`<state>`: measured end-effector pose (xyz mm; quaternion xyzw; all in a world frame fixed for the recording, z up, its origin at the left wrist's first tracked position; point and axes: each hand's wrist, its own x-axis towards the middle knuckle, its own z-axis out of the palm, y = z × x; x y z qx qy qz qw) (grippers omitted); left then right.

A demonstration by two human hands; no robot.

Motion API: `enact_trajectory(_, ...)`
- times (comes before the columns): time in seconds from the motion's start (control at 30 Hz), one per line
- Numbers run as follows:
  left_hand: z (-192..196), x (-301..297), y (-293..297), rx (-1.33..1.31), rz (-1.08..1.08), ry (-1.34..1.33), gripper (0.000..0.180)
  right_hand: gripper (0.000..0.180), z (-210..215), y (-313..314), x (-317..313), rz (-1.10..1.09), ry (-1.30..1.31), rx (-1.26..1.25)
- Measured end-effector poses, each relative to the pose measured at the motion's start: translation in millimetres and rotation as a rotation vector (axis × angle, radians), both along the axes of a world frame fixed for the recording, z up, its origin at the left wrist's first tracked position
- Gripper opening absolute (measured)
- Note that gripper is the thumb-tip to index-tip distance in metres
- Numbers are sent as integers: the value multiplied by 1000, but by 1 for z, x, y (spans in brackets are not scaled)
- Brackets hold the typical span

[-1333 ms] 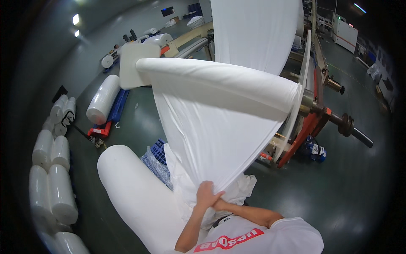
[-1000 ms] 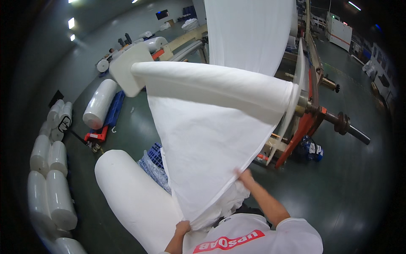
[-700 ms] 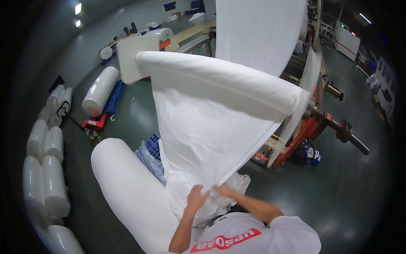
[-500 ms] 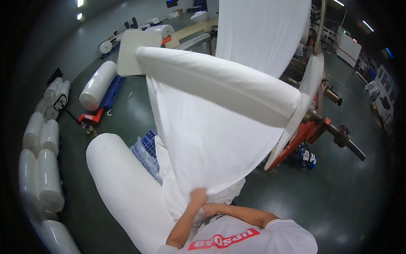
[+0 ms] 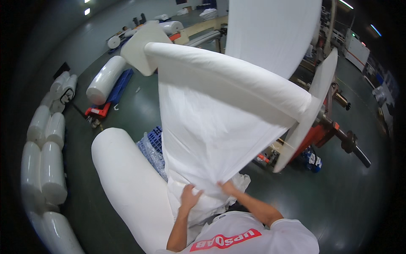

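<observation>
A wide sheet of white fabric hangs down from a big white roll on a red stand and narrows to a bunch at my hands. My left hand clutches the gathered cloth from the left, fingers pointing up. My right hand pinches the lower edge of the fabric just beside it. Loose folds of the cloth pile up below both hands, in front of my white shirt.
A thick white roll lies on the floor at my left, over a blue pallet. Wrapped white rolls line the left wall. A red pallet jack carries another roll. The stand's steel shaft sticks out at right.
My hands went apart along the fabric edge, then came together again at the bunched lower end. More cloth has piled below them.
</observation>
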<state>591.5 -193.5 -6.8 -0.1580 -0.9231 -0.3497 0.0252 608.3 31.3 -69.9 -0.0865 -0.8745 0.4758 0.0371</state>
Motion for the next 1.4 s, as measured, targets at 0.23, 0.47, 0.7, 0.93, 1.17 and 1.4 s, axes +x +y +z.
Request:
enact_trajectory(0.23, -47, 6, 28, -531, -235, -315, 18, 66, 10, -66, 33, 1329, -478, 270)
enact_trajectory(0.47, -98, 80, -148, -856, -142, -833, 42, 52, 5, 108, -16, -475, 52, -1217)
enact_trajectory(0.7, 8, 6, 14, 68, 36, -100, 54, 45, -69, 31, -33, 45, -352, 12)
enact_trajectory(0.93, -39, -6, 2, -711, -183, -307, 21, 68, 43, -117, 33, 1447, -583, 81)
enact_trajectory(1.17, -86, 77, -174, -885, 9, -754, 39, 44, -1, 121, -21, -384, -143, -1327)
enact_trajectory(1.4, -8, 12, -37, 30, 123, -122, 54, 47, -74, 76, -69, -324, -122, -210)
